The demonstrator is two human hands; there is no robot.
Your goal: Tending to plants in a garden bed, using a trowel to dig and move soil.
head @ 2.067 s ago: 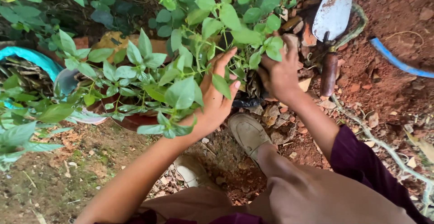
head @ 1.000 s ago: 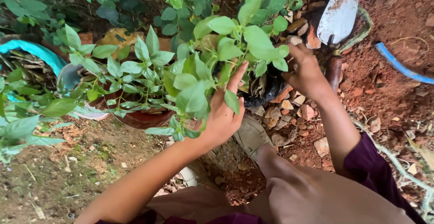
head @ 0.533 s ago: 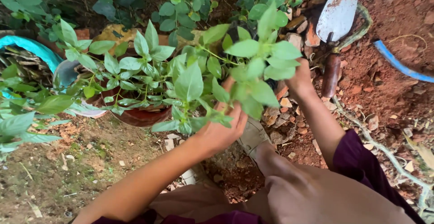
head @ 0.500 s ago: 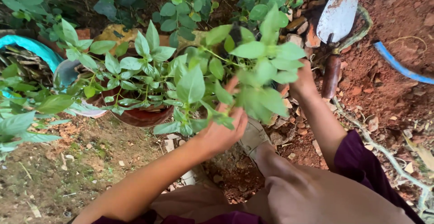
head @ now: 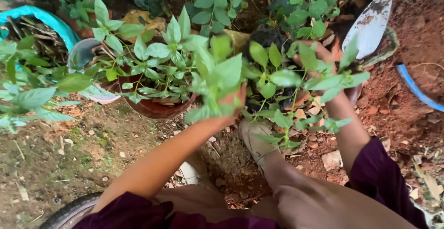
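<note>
A leafy green seedling plant [head: 282, 78] with a dark root ball in black wrapping [head: 268, 37] is held up between my hands, above the red soil. My left hand [head: 235, 100] grips it from the left, mostly hidden behind leaves. My right hand [head: 318, 55] holds the right side of the dark root ball, with leaves across its fingers. My shoe [head: 255, 139] rests on the ground just below the plant.
A metal trowel [head: 371, 23] stands in the red earth right of my right hand. A blue hose [head: 418, 90] runs at the far right. A terracotta pot [head: 157, 108] of green plants stands to the left, a teal bag [head: 44, 18] beyond it, a tyre [head: 69, 213] at the bottom left.
Both hands have lifted the plant off the rubble and brought it up toward the camera. Its leaves now cover more of my hands. The view has shifted a little to the left.
</note>
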